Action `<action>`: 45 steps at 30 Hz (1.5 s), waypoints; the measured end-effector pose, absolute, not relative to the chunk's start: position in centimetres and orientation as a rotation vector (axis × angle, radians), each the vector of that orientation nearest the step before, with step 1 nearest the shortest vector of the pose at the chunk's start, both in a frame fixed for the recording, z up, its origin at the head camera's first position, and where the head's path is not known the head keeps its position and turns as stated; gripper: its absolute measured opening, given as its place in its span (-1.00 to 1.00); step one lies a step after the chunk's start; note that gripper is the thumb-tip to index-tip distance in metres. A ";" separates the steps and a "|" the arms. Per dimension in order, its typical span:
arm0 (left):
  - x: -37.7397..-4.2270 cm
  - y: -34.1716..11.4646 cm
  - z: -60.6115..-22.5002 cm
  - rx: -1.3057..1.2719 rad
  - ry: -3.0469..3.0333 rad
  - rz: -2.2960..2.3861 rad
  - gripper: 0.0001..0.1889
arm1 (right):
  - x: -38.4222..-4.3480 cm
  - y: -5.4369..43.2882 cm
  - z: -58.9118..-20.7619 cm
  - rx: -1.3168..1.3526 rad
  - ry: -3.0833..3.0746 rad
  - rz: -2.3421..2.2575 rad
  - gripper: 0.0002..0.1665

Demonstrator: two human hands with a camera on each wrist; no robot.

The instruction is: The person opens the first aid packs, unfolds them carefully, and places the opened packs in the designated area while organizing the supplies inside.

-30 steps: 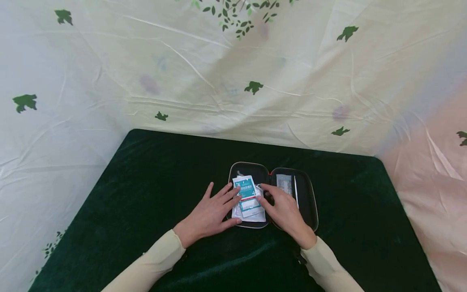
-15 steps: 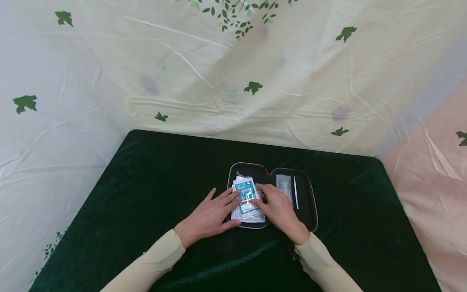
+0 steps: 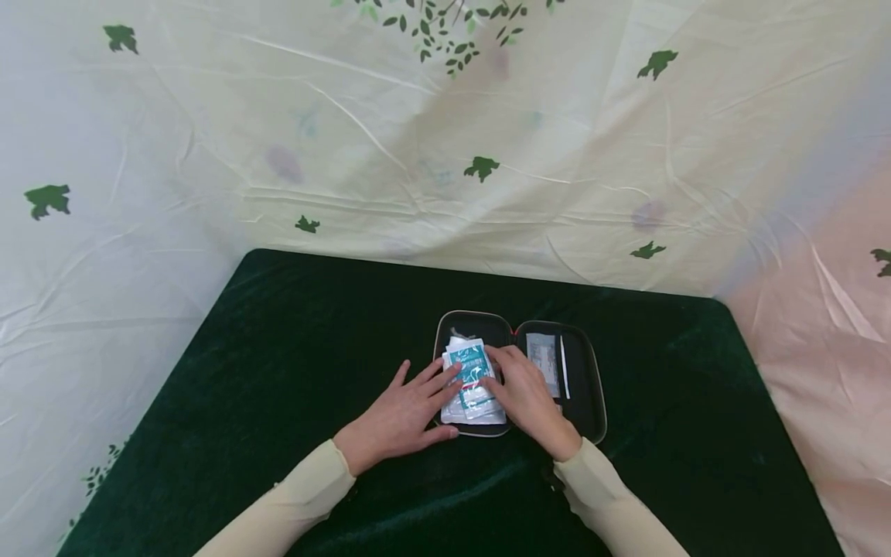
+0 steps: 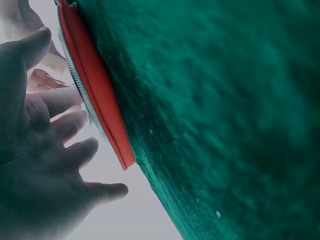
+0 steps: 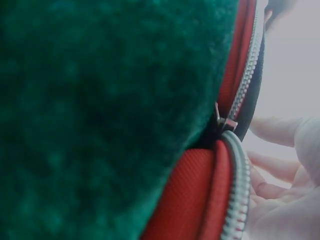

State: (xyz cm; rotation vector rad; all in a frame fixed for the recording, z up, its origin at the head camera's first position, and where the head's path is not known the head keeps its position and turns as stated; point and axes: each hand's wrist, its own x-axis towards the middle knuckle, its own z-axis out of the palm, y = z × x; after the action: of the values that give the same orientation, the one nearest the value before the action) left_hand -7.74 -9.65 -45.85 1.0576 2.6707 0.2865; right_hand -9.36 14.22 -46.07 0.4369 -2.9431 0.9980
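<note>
A zip case (image 3: 588,402) lies unfolded on the table, dark inside, with a red outer side (image 4: 95,80) in the left wrist view. Its left half holds a small pile of white packets (image 3: 480,418), topped by a shiny teal-and-white packet (image 3: 468,363). My left hand (image 3: 400,414) reaches over the case's left rim, its spread fingertips resting on the pile's left side. At the pile's right edge, my right hand (image 3: 525,391) touches the top packet with thumb and fingertips. In the right wrist view, the right fingers (image 5: 275,132) extend past the case's zipper (image 5: 239,185).
The case's right half holds a clear-looking packet (image 3: 543,360) and a thin white stick (image 3: 565,367). Dark green velvet cloth (image 3: 334,325) covers the table. A pale curtain (image 3: 390,116) with green bird and leaf prints hangs behind and at both sides.
My right hand has moved a little left, onto the pile's right edge. The teal packet has shifted slightly and reflects more light. My left hand has hardly moved.
</note>
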 end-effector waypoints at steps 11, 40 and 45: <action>-7.7 -9.6 -45.7 1.054 2.680 0.313 -0.18 | -9.3 14.4 -45.5 0.323 -2.863 1.179 -0.53; -8.9 -6.6 -44.8 1.205 2.897 0.610 -0.42 | -7.4 19.6 -44.5 0.027 -2.661 1.241 -0.58; -9.2 -5.0 -44.7 1.265 2.867 0.564 -0.49 | -7.1 20.5 -44.5 -0.021 -2.644 1.249 -0.61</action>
State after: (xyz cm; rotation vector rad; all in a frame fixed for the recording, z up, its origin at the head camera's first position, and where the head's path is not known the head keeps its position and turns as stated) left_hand -9.16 -5.00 -44.67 1.2648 2.8670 0.5644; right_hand -7.07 20.55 -44.46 -0.0207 -2.6436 1.2486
